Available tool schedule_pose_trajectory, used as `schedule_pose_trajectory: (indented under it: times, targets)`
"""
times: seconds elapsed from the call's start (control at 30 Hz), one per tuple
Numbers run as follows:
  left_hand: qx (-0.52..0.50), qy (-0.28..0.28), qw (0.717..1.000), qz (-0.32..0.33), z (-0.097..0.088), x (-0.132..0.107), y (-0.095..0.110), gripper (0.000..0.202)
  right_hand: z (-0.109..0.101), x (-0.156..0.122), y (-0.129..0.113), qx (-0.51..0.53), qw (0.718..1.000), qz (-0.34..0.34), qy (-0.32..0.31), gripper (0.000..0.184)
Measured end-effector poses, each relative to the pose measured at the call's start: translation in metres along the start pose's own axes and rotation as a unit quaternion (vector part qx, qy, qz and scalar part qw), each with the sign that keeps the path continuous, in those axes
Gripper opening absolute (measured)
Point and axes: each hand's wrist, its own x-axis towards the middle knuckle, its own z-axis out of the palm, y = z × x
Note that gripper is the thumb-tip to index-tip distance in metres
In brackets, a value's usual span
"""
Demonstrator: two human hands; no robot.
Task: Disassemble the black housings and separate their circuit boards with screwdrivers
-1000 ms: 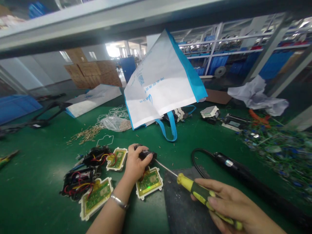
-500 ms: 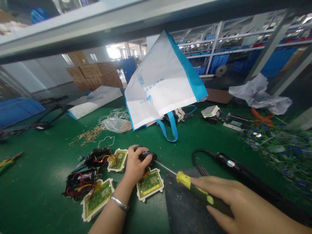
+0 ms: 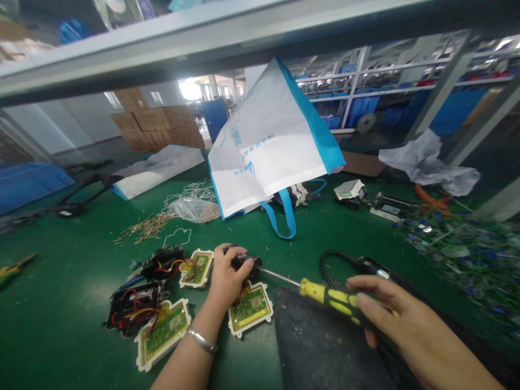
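Note:
My left hand [image 3: 229,273] is closed round a black cylindrical part [image 3: 247,262], pressing it near the table. Just below it lies a white-framed green circuit board [image 3: 252,307], wired to that part. In my right hand [image 3: 385,306] is a yellow-and-black screwdriver [image 3: 330,299], its shaft pointing left with the tip at the end of the black part. Whether the tip sits in a screw is hidden. Left of my left hand are two similar black assemblies, one a wired black housing [image 3: 140,300], with boards such as the lower-left circuit board [image 3: 164,333].
A dark mat [image 3: 309,336] lies under the screwdriver, beside a black corded tool [image 3: 374,268]. Behind stands a white-and-blue bag [image 3: 272,146]. Small brass pins [image 3: 150,227], a plastic bag [image 3: 195,209], pliers [image 3: 16,268] and a tangled green heap [image 3: 459,254] lie around. A shelf beam [image 3: 227,40] crosses above.
My right hand has shifted its grip on the screwdriver, fingers now further back and more loosely curled. The handle has turned and risen slightly. My left hand stays put.

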Motion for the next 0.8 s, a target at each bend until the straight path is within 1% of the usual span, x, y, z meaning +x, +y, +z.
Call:
schedule_pose_trajectory:
  times: [0.03,0.07,0.1,0.13,0.2,0.23,0.27,0.3,0.37,0.4,0.43,0.47,0.5,0.53,0.6,0.63,0.67,0.7,0.73,0.8]
  targets:
    - [0.001,0.002,1.0,-0.001,0.0,0.0,0.0,0.028,0.004,-0.001,0.0,0.061,0.998,0.028,0.014,0.045]
    - [0.002,0.006,1.0,-0.003,0.001,0.0,0.0,0.028,0.007,-0.002,0.001,0.107,0.993,0.041,0.023,0.048]
    - [0.003,0.009,1.0,-0.005,0.001,0.0,0.0,0.028,0.01,-0.002,0.0,0.128,0.99,0.044,0.03,0.049]
    - [0.003,0.013,1.0,-0.008,0.001,0.001,-0.001,0.027,0.013,-0.003,0.0,0.122,0.991,0.04,0.037,0.047]
    - [0.003,0.02,1.0,-0.014,0.001,0.001,-0.002,0.025,0.015,-0.003,-0.002,0.044,0.997,0.005,0.055,0.04]
    - [0.003,0.021,1.0,-0.016,0.001,0.002,-0.003,0.024,0.014,-0.002,-0.002,-0.008,0.997,-0.036,0.069,0.034]
    - [0.001,0.023,1.0,-0.018,0.001,0.002,-0.003,0.024,0.012,-0.002,-0.002,-0.06,0.991,-0.093,0.08,0.028]
    - [0.0,0.025,0.999,-0.02,0.001,0.002,-0.004,0.023,0.009,-0.001,-0.002,-0.106,0.977,-0.161,0.086,0.021]
    - [-0.001,0.028,0.999,-0.025,0.001,0.003,-0.005,0.024,0.004,-0.001,0.001,-0.178,0.935,-0.297,0.07,0.011]
    - [-0.002,0.029,0.999,-0.026,0.002,0.003,-0.005,0.024,0.001,-0.002,0.002,-0.204,0.914,-0.347,0.053,0.011]
    - [-0.003,0.03,0.999,-0.028,0.002,0.003,-0.005,0.024,0.0,-0.003,0.003,-0.22,0.9,-0.373,0.041,0.014]
    - [-0.005,0.03,0.999,-0.028,0.002,0.003,-0.005,0.023,0.0,-0.004,0.003,-0.225,0.897,-0.378,0.041,0.017]
    - [-0.006,0.03,0.999,-0.028,0.002,0.003,-0.006,0.023,0.001,-0.006,0.002,-0.223,0.904,-0.362,0.049,0.018]
    - [-0.007,0.031,0.999,-0.029,0.002,0.003,-0.006,0.023,0.003,-0.008,0.0,-0.212,0.921,-0.321,0.063,0.019]
    - [-0.009,0.034,0.999,-0.029,0.003,0.002,-0.005,0.024,0.008,-0.01,-0.005,-0.177,0.963,-0.188,0.082,0.025]
    - [-0.01,0.035,0.999,-0.03,0.003,0.002,-0.005,0.025,0.01,-0.011,-0.009,-0.16,0.975,-0.127,0.084,0.028]
    - [-0.011,0.037,0.999,-0.03,0.002,0.002,-0.005,0.025,0.011,-0.011,-0.012,-0.15,0.981,-0.088,0.082,0.029]
    - [-0.012,0.038,0.999,-0.031,0.002,0.002,-0.005,0.026,0.012,-0.011,-0.015,-0.148,0.982,-0.082,0.085,0.028]
    - [-0.014,0.039,0.999,-0.031,0.002,0.002,-0.005,0.027,0.012,-0.011,-0.017,-0.151,0.978,-0.108,0.093,0.025]
    - [-0.016,0.04,0.999,-0.032,0.002,0.002,-0.004,0.027,0.011,-0.01,-0.021,-0.165,0.962,-0.185,0.112,0.023]
